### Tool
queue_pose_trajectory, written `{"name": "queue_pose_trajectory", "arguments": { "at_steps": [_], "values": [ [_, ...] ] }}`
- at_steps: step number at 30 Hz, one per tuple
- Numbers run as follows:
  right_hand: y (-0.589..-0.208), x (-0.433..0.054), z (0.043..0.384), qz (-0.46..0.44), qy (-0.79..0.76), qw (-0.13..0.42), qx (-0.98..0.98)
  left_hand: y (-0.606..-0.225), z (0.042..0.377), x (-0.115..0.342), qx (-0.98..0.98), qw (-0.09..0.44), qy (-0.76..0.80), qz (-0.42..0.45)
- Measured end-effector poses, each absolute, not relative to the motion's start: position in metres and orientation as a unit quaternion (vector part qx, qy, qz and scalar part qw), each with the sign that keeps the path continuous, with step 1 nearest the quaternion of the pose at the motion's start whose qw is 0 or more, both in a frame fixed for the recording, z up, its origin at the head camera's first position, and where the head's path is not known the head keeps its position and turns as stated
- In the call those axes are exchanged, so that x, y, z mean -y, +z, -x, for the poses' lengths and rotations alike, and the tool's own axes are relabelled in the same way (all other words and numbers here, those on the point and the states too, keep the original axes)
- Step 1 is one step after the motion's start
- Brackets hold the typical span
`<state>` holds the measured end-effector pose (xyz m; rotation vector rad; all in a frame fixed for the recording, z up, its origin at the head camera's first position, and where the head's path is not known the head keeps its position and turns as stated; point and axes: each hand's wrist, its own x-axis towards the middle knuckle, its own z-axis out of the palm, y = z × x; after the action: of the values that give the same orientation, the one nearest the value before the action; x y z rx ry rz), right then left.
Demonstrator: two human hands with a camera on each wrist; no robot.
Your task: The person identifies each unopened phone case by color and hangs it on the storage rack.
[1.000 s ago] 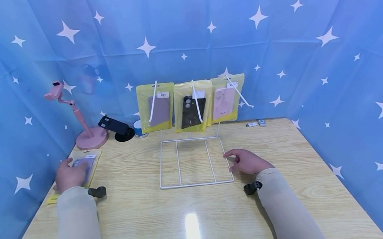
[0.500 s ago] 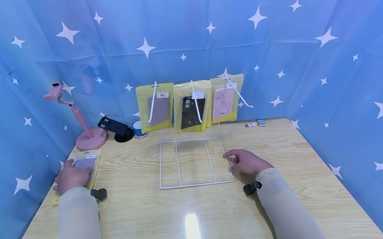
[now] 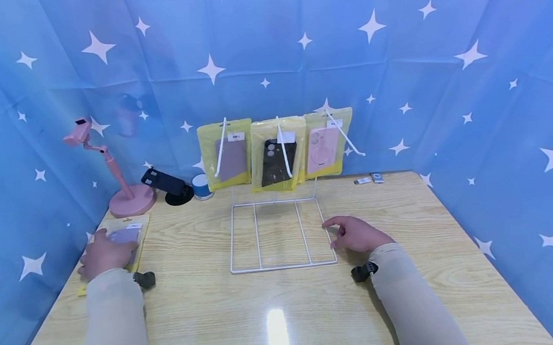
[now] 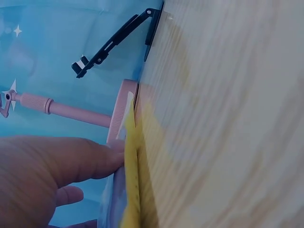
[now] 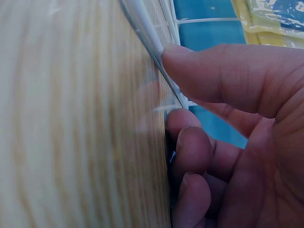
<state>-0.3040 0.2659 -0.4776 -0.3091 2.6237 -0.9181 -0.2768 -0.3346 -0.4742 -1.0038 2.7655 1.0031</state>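
At the left of the table my left hand [image 3: 107, 255] holds a bagged purple phone case [image 3: 126, 234] with a yellow-edged package. The left wrist view shows the thumb against the yellow edge of the bag [image 4: 132, 185]; the other fingertips are mostly hidden. My right hand [image 3: 357, 232] grips the right side of the white wire display rack [image 3: 285, 266] at its base. In the right wrist view the thumb [image 5: 178, 59] lies on the rack's wire and the other fingers are curled below. Bagged phone cases in purple [image 3: 232, 160], black [image 3: 276, 164] and pink [image 3: 321, 148] hang from the rack's hooks.
Behind my left hand stands a pink phone stand [image 3: 131, 200]. Beside it are a black stand with a dark phone case [image 3: 164, 182] and a blue-and-white round object [image 3: 201, 186]. Two small items, one a USB-like stick [image 3: 363, 180], lie back right. Starry blue cloth surrounds the table.
My left hand has shifted slightly right, and the bagged purple phone case has moved a little right with it. My right hand and the rack have stayed in place.
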Motion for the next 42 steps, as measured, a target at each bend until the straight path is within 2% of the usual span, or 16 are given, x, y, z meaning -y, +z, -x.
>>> {"name": "queue_pose_trajectory", "arguments": {
  "at_steps": [30,42],
  "values": [
    [-0.4790,-0.2645,0.3028,0.107,-0.317,0.165,-0.928,-0.4799,0.2812,0.3346,-0.907,0.017,0.303,0.293],
    [-0.4773,-0.2644,0.3023,0.109,-0.322,0.166,-0.926,-0.4822,0.2812,0.3347,-0.898,-0.012,0.351,0.263]
  ]
}}
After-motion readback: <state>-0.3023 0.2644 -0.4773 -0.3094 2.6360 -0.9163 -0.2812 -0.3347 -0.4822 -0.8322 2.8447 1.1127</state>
